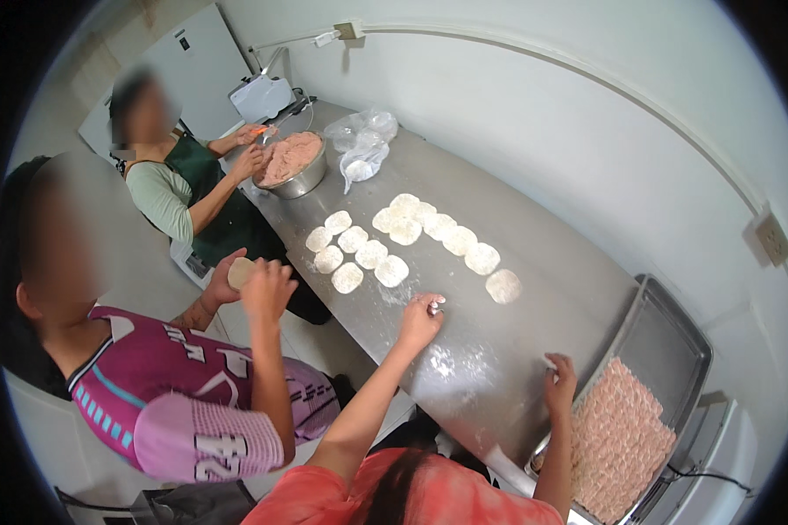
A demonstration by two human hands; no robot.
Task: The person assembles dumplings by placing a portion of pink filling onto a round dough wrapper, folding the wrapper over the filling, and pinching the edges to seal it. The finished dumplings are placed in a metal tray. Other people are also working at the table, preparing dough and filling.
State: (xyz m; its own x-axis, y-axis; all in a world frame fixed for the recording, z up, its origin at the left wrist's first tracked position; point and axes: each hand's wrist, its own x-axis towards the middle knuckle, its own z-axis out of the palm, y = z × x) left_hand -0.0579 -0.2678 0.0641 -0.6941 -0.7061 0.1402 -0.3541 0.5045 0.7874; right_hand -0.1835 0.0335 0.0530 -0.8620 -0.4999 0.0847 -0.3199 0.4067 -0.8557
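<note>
My left hand [420,320] hovers over the near edge of the steel table with its fingers curled together. White flour shows on the fingertips, and what they may hold is too small to make out. Loosely bent, my right hand [559,383] is held beside the tray, its whitened fingertips apart from the thumb. Thin round dough wrappers [391,271] dusted with flour lie in two groups beyond my left hand. One wrapper [503,286] is at the near end of the far row. A flour patch [451,363] whitens the steel between my hands.
A metal tray [670,319] at the right holds packed small pinkish pieces [626,429]. At my left a co-worker holds a dough round [241,273]. Farther off, another stands at a steel bowl [305,181] of pink ground filling [291,157], near clear plastic bags [363,144].
</note>
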